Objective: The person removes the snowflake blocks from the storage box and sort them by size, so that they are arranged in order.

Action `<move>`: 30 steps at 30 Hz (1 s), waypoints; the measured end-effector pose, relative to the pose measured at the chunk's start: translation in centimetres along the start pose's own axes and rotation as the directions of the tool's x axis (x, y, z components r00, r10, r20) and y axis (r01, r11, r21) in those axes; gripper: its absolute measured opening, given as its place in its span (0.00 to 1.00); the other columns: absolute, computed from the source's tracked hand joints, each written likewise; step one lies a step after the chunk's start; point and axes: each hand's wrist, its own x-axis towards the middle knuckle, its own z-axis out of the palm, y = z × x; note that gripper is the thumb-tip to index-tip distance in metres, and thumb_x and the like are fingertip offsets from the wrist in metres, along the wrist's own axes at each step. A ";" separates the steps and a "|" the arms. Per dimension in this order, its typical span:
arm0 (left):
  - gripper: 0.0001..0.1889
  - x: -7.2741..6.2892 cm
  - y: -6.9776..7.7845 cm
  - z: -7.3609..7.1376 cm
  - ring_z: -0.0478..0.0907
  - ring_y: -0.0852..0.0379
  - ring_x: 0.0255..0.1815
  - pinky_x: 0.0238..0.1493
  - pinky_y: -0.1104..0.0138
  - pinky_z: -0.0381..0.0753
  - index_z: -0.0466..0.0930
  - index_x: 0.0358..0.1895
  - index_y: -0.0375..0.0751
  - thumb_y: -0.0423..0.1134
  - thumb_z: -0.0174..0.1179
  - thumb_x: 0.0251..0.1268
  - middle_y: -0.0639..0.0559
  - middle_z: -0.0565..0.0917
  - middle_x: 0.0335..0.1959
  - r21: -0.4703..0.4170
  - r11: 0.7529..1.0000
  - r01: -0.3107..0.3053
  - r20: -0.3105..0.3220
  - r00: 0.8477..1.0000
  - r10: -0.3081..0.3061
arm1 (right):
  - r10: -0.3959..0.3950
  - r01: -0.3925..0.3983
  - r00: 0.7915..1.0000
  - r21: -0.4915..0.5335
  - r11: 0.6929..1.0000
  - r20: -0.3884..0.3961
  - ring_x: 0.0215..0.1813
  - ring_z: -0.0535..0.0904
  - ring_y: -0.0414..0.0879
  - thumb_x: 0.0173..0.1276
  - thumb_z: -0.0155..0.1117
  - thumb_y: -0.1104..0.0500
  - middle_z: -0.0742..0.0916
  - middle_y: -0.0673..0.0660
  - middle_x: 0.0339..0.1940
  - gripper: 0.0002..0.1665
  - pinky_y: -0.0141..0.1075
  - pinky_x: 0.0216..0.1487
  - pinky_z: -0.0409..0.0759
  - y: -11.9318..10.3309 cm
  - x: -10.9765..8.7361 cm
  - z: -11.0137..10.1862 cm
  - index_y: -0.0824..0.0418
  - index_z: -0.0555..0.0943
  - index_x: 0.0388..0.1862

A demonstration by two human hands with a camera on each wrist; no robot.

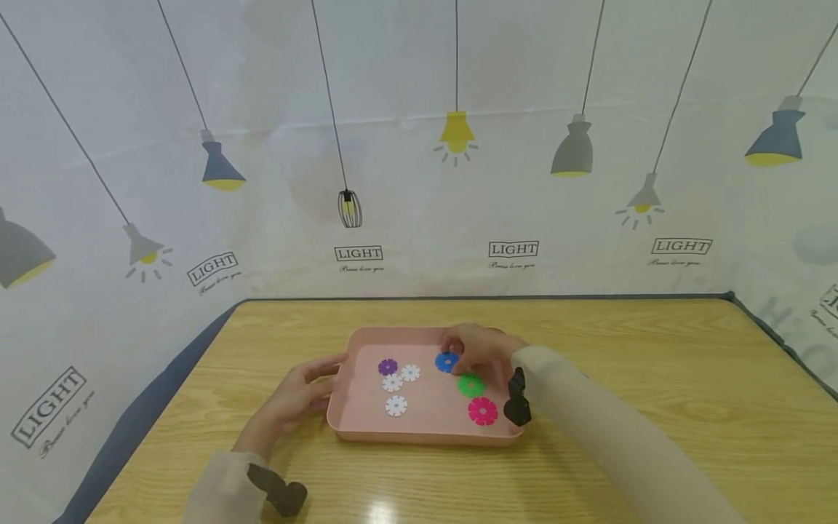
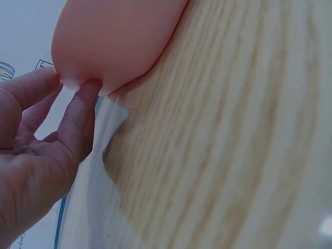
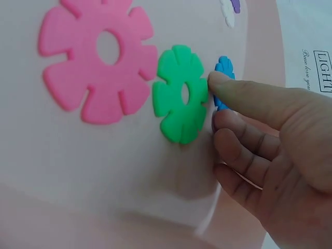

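A pink tray [image 1: 432, 426] on the table holds several flat, notched, flower-shaped plastic discs. My right hand [image 1: 478, 346] is over the tray's far right part, pinching the blue disc [image 1: 447, 362] between thumb and index finger. In the right wrist view the fingers partly hide this blue disc [image 3: 224, 72]. Close to that hand lie the green disc [image 3: 179, 124] and the larger pink disc [image 3: 93, 104]. At the tray's left end my left hand [image 1: 301, 393] touches the outer wall with fairly straight fingers and thumb, seen also in the left wrist view against the pink wall [image 2: 114, 41].
In the tray's left half lie a purple disc [image 1: 388, 367] and white discs [image 1: 396, 405]. The wooden table [image 1: 641, 364] extends around the tray, with a white lamp-printed sheet [image 1: 419, 175] standing behind it. A dark camera mount [image 1: 517, 400] sits on the right wrist.
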 end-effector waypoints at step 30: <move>0.25 0.0 -0.1 -0.1 0.71 0.44 0.55 0.52 0.57 0.75 0.55 0.67 0.29 0.29 0.47 0.68 0.27 0.57 0.64 -0.001 1.000 -0.021 0.026 0.999 0.021 | 0.014 -0.014 1.000 -0.019 1.000 0.017 0.45 0.70 0.46 0.51 0.72 0.59 0.78 0.50 0.40 0.23 0.37 0.51 0.73 -0.3 -0.2 0.0 0.57 0.77 0.47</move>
